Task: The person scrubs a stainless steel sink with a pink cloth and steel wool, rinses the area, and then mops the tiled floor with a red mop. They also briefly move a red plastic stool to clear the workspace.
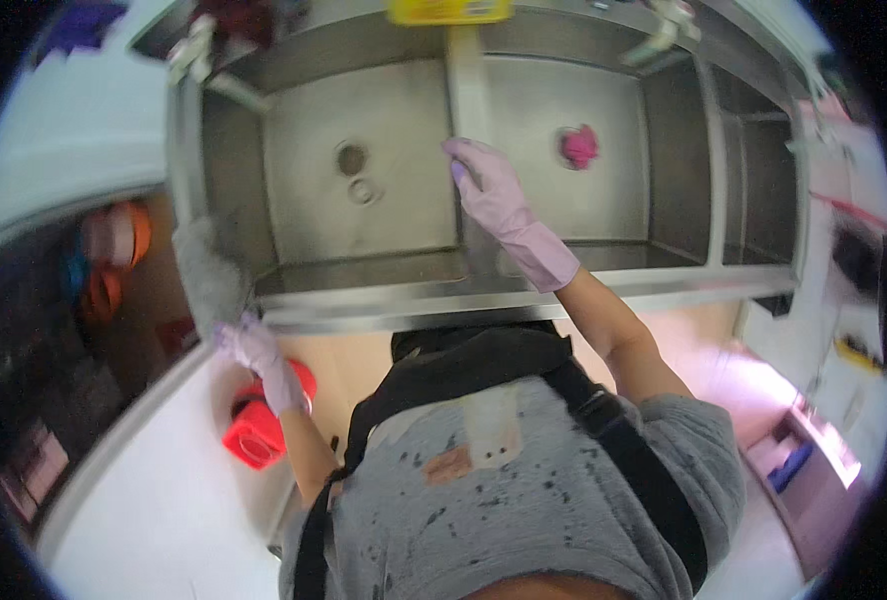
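Before me is a stainless steel double sink (353,306). My right hand (492,187), in a pale pink rubber glove, is over the divider between the basins, its fingers curled; whether anything is inside them cannot be told. A bright pink crumpled cloth (581,147) lies at the drain of the right basin. In the left basin are a dark drain (352,159) and a small round ring (362,191). My left hand (252,352), gloved too and blurred, is by the sink's front left corner, at the lower end of a grey cloth (211,270) draped there. Its grip is unclear.
Faucets (196,49) stand at the back left and back right (668,26). A yellow object (451,9) is at the back centre. Below my left hand is a red plastic container (256,435). Orange items (117,236) are on the left, and a narrower steel basin (766,180) adjoins on the right.
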Available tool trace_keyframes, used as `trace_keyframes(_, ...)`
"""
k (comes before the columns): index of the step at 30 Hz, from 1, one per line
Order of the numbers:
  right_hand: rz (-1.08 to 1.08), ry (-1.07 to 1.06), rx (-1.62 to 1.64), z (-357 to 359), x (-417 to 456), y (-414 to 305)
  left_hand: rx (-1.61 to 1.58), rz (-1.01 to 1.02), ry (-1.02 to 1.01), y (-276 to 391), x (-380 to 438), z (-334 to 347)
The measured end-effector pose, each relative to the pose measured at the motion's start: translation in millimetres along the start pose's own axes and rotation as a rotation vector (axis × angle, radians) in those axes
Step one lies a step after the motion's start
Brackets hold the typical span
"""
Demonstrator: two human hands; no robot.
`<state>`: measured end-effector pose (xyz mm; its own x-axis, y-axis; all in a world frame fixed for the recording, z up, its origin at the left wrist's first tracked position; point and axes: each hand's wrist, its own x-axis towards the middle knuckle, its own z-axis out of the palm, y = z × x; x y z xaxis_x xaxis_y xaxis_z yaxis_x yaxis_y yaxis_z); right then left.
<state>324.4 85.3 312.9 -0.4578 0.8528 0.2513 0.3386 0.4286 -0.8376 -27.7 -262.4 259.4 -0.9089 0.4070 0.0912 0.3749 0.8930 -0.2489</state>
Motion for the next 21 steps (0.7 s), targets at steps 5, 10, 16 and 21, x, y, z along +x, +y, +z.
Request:
trace_keyframes(5, 0.410, -0.117, -0.552, -117.5, -80.1, 203.8, -0.865, 0.380, -0.063, 155.6, -53.0, -110.8)
trace_keyframes(10, 1.033, -0.537, -0.888, -207.8, -175.4, 360.0, -1.443, 0.471, -0.812, 279.9, -126.1, -179.2)
trace_keyframes(16, 0.752, -0.474, -0.823, -39.0, -139.9, 355.5, -1.154, 0.829, -1.168, 420.8, -187.8, -181.9)
trace_keyframes(21, 0.646, -0.129, -0.692, -81.7, -81.8, 331.8, -1.209, -0.210, -1.509, 514.8, -219.4, -55.9)
